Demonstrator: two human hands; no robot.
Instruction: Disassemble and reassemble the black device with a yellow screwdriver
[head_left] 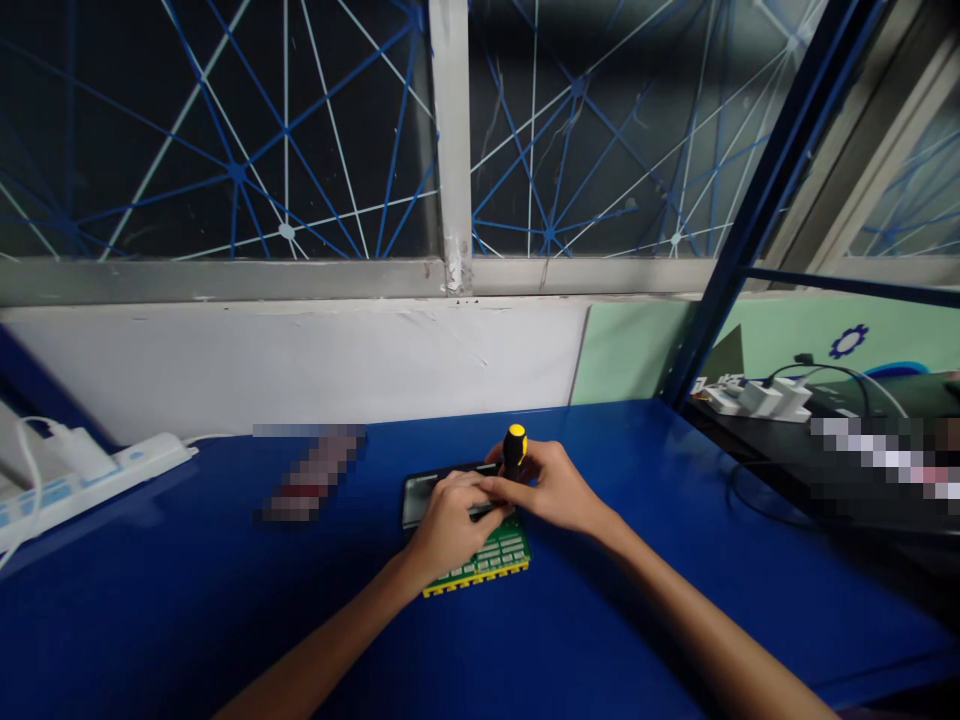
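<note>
A screwdriver (515,447) with a black and yellow handle stands nearly upright in my right hand (551,485), whose fingers are wrapped round it. Beneath both hands is a green circuit board (504,548) with rows of pale parts and a yellow toothed front edge. My left hand (454,520) lies over the board, thumb and forefinger curled together close to the lower end of the screwdriver. What those fingertips pinch is hidden. Just behind the board, partly covered by my hands, is a black shallow tray (418,500). The screwdriver's tip cannot be seen.
All this rests on a blue tabletop (600,640). At the left edge lies a white power strip (150,465) with a plug and cable. A blurred object (315,475) lies farther back. A blue metal post (750,210) rises at the right, near white adapters (772,398) and cables.
</note>
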